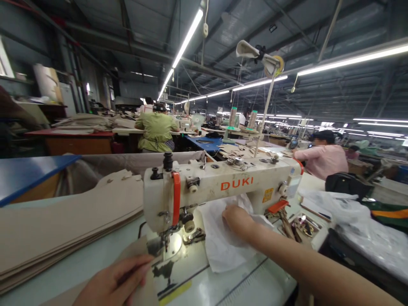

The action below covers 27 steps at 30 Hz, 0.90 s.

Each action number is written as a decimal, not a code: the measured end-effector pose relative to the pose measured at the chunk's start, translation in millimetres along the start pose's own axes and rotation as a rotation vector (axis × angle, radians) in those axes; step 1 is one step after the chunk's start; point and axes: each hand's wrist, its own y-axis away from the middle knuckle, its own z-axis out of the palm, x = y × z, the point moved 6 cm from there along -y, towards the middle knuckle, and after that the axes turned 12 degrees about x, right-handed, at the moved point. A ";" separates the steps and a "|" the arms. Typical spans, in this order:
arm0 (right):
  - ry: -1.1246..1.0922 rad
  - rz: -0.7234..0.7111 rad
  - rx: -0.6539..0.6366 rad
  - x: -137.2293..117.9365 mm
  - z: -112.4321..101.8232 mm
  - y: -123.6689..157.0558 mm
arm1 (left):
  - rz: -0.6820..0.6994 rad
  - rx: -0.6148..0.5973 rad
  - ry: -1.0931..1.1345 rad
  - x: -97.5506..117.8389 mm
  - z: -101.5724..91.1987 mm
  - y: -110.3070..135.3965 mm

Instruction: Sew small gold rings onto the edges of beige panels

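Note:
My left hand (116,280) is at the lower left, its thumb and fingers pinched on a beige fabric piece (148,287) just in front of the needle area. The white sewing machine (207,187), marked DUKI, stands across the middle, its lamp lighting the round needle plate (173,245). To the right of the needle, my right hand (237,221) is down on a crumpled white plastic bag (215,242) under the machine arm. The fingers of that hand are curled, and their tips are hidden; what they hold cannot be made out.
A stack of beige fabric panels (70,225) lies left of the machine. On the right are a tray of small metal parts (302,227) and clear plastic bags (366,225). Two thread cones (233,117) stand behind. One co-worker in green (157,129) and another in pink (328,159) sit beyond.

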 end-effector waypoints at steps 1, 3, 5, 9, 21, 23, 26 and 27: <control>-0.033 0.006 0.010 1.3 -0.1 0.0 | -0.006 -0.024 -0.011 7.2 -0.3 2.2; -0.129 0.029 0.047 4.4 -1.8 -0.3 | -0.016 -0.039 -0.022 18.7 -2.3 6.0; -0.265 0.070 0.108 8.0 -4.3 -1.0 | -0.009 -0.059 -0.028 25.5 -3.1 9.3; -0.606 0.142 0.240 10.9 -8.7 1.6 | 0.032 -0.105 -0.030 29.8 -2.5 13.7; -1.390 0.086 0.242 -47.4 -36.0 49.3 | 0.058 -0.083 0.179 37.5 -2.5 21.0; -1.459 0.102 0.201 -59.8 -34.4 52.0 | 0.046 -0.094 0.236 38.8 -1.5 22.6; -1.496 0.119 0.148 -76.3 -27.8 52.5 | 0.027 -0.125 0.302 39.3 1.0 25.9; -1.503 0.125 0.135 -81.1 -24.8 51.7 | 0.025 -0.137 0.316 39.4 2.1 27.4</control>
